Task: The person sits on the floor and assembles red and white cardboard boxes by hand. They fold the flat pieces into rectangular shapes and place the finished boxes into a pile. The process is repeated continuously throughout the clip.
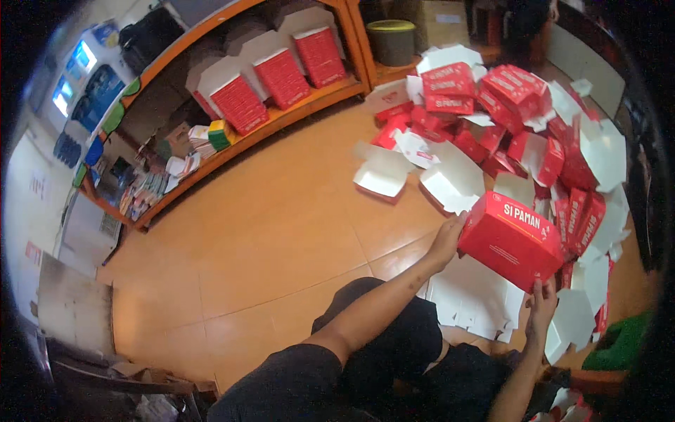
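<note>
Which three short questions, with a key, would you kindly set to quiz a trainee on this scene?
1. Fill in: the ____ hand is at the lower corner of the held red box.
2. True or false: the dark lidded bin is to the right of the stacked red cartons in the picture.
3. What colour is the inside of the leftmost open box on the tiled floor? A) brown B) white C) green

Key: 1. right hand; 2. true; 3. B

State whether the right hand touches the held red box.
Touching: in the head view, the right hand grips the lower right corner of the held red box.
</note>
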`<state>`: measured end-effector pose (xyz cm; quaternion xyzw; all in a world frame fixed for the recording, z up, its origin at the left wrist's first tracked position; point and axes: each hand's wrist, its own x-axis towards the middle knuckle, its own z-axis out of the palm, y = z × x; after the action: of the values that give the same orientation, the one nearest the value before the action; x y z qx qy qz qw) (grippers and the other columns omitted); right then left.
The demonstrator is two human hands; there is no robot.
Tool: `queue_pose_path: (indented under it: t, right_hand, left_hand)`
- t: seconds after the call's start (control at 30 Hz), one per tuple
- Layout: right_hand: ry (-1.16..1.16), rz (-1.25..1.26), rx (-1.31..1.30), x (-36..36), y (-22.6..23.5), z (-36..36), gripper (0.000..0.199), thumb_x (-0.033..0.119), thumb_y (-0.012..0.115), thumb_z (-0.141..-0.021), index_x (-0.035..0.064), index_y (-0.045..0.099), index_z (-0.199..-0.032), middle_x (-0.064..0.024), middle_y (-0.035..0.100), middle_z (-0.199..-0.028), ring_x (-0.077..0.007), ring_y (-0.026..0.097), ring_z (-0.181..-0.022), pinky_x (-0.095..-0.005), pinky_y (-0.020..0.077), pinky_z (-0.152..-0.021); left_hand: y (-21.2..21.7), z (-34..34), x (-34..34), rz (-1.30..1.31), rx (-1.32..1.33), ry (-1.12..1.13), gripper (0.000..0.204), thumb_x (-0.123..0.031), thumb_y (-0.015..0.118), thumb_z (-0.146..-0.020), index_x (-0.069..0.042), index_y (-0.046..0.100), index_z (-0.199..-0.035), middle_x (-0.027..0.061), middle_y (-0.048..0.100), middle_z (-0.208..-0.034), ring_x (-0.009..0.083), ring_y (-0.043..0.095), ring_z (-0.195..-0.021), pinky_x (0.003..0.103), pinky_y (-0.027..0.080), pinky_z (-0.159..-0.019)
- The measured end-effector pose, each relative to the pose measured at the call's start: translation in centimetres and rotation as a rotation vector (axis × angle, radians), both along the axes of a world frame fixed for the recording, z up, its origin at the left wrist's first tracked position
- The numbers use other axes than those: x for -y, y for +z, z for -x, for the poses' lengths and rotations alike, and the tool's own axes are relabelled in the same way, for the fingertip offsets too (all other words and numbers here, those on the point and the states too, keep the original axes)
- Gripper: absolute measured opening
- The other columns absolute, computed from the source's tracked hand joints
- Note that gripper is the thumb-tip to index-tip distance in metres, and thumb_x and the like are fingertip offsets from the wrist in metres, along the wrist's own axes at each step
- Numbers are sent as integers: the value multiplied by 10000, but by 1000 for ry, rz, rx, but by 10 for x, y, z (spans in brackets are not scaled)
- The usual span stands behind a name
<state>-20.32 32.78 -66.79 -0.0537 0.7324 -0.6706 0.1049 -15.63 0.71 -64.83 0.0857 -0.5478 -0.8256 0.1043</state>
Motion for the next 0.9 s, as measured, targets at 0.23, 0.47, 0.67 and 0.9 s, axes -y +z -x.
queue_pose_path:
  t: [0.23,0.47,0.67,0.9]
  right_hand:
    - [-277,65,-151,12,3,-11,325,188,577,-990,53,514,-1280,-54,614,-947,-71,552,-623,-224,438,-469]
    - [171,-410,-260,66,14,-47,125,42,567,-920,-5,651,-1000,-164,665,-870,-216,670,-671,-352,522,-571]
    - [241,-503,-284,46,-1,-34,180,175,614,-922,-1,650,-935,-159,641,-766,-243,653,-630,-360,522,-596]
    - [471,-519,135,28,14,-15,294,275,575,-964,-6,654,-923,-75,637,-729,-141,625,-613,-290,490,-460]
  left_hand:
    - [-16,3,-1,859,208,360,344,-328,525,-990,-30,564,-1156,108,671,-846,253,662,-766,386,536,-695]
    - [-15,-11,-3,813,-87,-332,623,-207,678,-873,-51,432,-1424,119,620,-1156,231,625,-1005,369,507,-866]
    - [-16,-11,-12,419,147,-649,413,-258,652,-938,-60,544,-1284,29,629,-806,82,555,-564,220,432,-471]
    - [-19,-15,-22,476,24,-644,267,-261,631,-958,2,649,-999,15,609,-767,80,557,-646,269,477,-612]
